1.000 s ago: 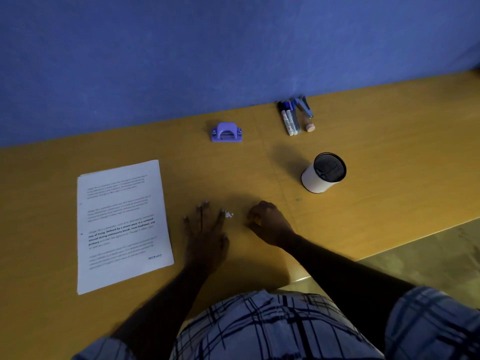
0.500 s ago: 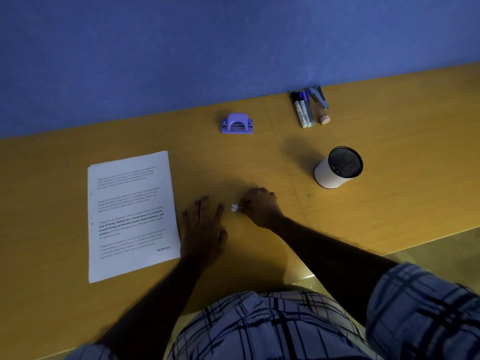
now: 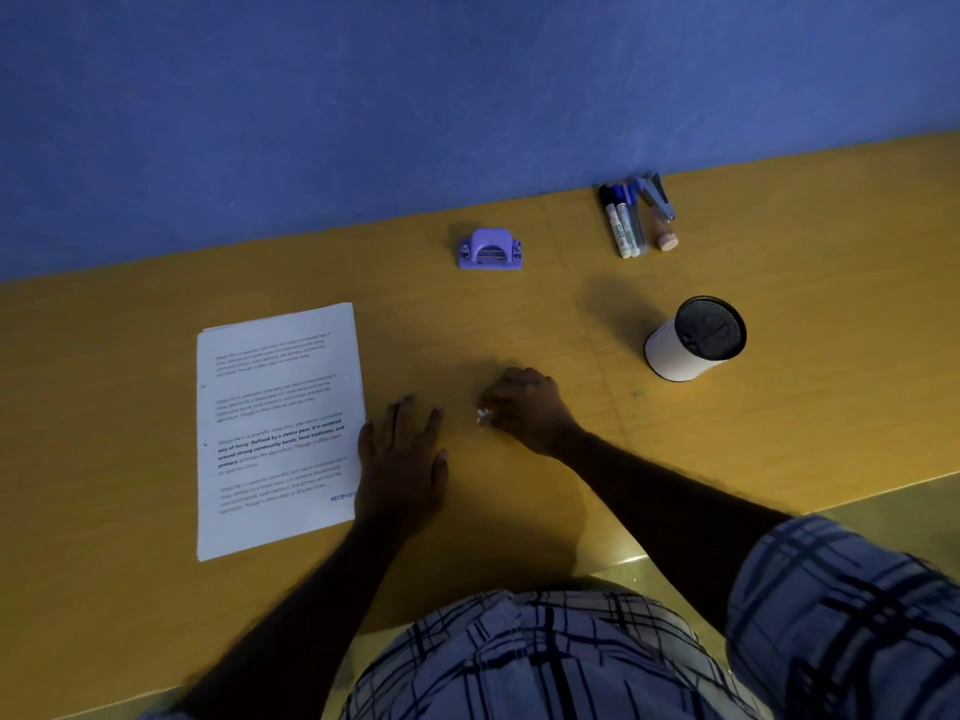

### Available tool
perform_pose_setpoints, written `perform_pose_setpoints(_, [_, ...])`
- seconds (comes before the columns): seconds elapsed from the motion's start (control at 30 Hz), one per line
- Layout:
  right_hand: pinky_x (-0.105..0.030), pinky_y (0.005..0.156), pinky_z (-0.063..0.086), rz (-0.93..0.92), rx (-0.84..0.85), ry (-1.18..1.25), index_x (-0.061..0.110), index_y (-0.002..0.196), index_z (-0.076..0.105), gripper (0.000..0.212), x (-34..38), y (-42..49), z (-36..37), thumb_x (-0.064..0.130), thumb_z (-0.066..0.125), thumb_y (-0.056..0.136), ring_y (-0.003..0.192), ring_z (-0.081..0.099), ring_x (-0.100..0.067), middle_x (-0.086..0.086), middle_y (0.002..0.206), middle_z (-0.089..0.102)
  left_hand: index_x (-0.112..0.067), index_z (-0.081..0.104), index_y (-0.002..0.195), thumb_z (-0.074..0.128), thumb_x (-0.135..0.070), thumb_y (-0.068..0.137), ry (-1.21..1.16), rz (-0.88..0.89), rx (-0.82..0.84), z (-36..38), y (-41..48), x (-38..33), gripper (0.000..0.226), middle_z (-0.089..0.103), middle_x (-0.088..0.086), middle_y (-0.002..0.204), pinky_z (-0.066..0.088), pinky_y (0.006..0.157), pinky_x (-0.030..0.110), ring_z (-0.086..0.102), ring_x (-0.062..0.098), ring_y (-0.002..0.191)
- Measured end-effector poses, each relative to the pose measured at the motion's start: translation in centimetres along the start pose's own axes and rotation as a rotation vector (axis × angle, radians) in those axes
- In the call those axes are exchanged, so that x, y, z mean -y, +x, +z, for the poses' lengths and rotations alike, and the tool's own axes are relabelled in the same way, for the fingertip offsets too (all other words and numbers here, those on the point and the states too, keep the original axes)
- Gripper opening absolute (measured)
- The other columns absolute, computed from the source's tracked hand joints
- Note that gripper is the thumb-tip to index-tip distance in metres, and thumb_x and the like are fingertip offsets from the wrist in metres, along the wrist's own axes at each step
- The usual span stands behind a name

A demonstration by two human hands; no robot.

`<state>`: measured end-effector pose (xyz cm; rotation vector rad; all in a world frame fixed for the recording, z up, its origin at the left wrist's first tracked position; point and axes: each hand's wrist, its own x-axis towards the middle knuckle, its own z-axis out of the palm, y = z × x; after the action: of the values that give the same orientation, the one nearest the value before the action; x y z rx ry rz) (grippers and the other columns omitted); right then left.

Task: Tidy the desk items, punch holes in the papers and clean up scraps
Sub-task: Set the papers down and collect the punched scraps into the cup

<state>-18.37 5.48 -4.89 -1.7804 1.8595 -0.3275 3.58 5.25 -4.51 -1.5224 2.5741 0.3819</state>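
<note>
Right hand (image 3: 524, 410) slid onto scraps (image 3: 483, 417), fingers pinching, half hiding them, left hand (image 3: 402, 459) spread

right hand (image 3: 524, 413) pinches scraps (image 3: 483, 417) | left hand (image 3: 402, 459) flat (touching papers (image 3: 278, 428))

Papers (image 3: 278, 428) left; hole punch (image 3: 490, 249) behind; markers (image 3: 623, 220) back right — pen holder (image 3: 693, 340) before them; scraps (image 3: 483, 417), seemingly, centre.

Top sheet of the papers (image 3: 280, 428): bold lines read "way of living. Defined by a slower pace, it is centered around strong community bonds, local traditions, and primary"; blue stamp "RECEIVE", cut off by the left hand (image 3: 400, 459).
</note>
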Motion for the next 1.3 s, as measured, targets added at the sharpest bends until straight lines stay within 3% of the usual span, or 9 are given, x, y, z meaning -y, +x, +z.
perform_pose_setpoints(0.2, [-0.042,0.092,0.040,-0.047,0.003,-0.014,0.032,0.099,0.071,0.022,-0.3,0.0,0.3,0.044,0.070,0.081,0.107,0.049,-0.018,0.007,0.104,0.057,-0.017,0.041,0.145,0.017,-0.047,0.090,-0.013,0.011,-0.044,-0.3,-0.9,0.3,0.067,0.033,0.016,0.154,0.022,0.113,0.056,0.029,0.035,0.143])
perform_pose_setpoints(0.4, [-0.040,0.091,0.032,-0.038,0.007,-0.027,0.028,0.102,0.071,0.025,-0.3,-0.2,0.6,0.046,0.064,0.085,0.109,0.045,-0.020,0.003,0.108,0.055,-0.010,0.062,0.121,0.041,-0.038,0.089,-0.105,0.053,-0.117,-0.1,0.3,-0.3,0.047,0.057,0.018,0.129,0.040,0.098,0.055,0.054,0.038,0.120])
perform_pose_setpoints(0.5, [-0.041,0.092,0.031,-0.028,0.035,-0.052,0.024,0.102,0.068,0.023,-0.1,-0.1,0.8,0.042,0.060,0.090,0.110,0.042,-0.020,0.002,0.112,0.053,-0.011,0.062,0.115,0.054,-0.034,0.088,-0.170,0.057,-0.085,0.0,1.4,-0.9,0.036,0.058,0.016,0.123,0.041,0.093,0.050,0.054,0.037,0.114])
perform_pose_setpoints(0.7, [-0.040,0.093,0.033,0.087,0.014,0.045,0.019,0.105,0.065,0.018,-0.3,-0.6,0.6,0.029,0.054,0.094,0.109,0.044,-0.021,-0.001,0.115,0.052,-0.024,0.065,0.105,0.056,-0.040,0.089,-0.271,0.018,-0.098,0.3,3.6,-1.8,0.024,0.057,0.002,0.113,0.037,0.086,0.035,0.052,0.023,0.107])
perform_pose_setpoints(0.9, [-0.043,0.083,0.045,0.172,-0.117,0.211,0.007,0.098,0.068,0.014,-1.9,-1.8,-0.6,0.018,0.062,0.092,0.097,0.053,-0.026,-0.010,0.103,0.059,-0.026,0.069,0.100,0.063,-0.040,0.084,-0.345,-0.039,-0.108,0.7,4.5,-2.5,0.023,0.059,-0.001,0.109,0.041,0.086,0.037,0.052,0.021,0.105])
perform_pose_setpoints(1.1, [-0.038,0.081,0.043,0.155,-0.123,0.254,0.003,0.091,0.067,0.010,-2.4,-2.7,-1.1,0.013,0.064,0.090,0.088,0.051,-0.023,-0.009,0.096,0.058,-0.026,0.073,0.094,0.066,-0.039,0.084,-0.366,-0.063,-0.152,0.8,4.9,-3.0,0.018,0.061,-0.003,0.104,0.045,0.082,0.036,0.055,0.019,0.099])
perform_pose_setpoints(1.3, [-0.028,0.076,0.036,0.118,-0.117,0.284,0.005,0.089,0.067,0.009,-2.7,-3.2,-1.4,0.013,0.063,0.092,0.085,0.046,-0.014,-0.001,0.091,0.051,-0.025,0.071,0.094,0.064,-0.040,0.086,-0.312,-0.083,-0.101,0.7,5.2,-3.5,0.018,0.053,-0.001,0.114,0.042,0.088,0.040,0.048,0.022,0.108])
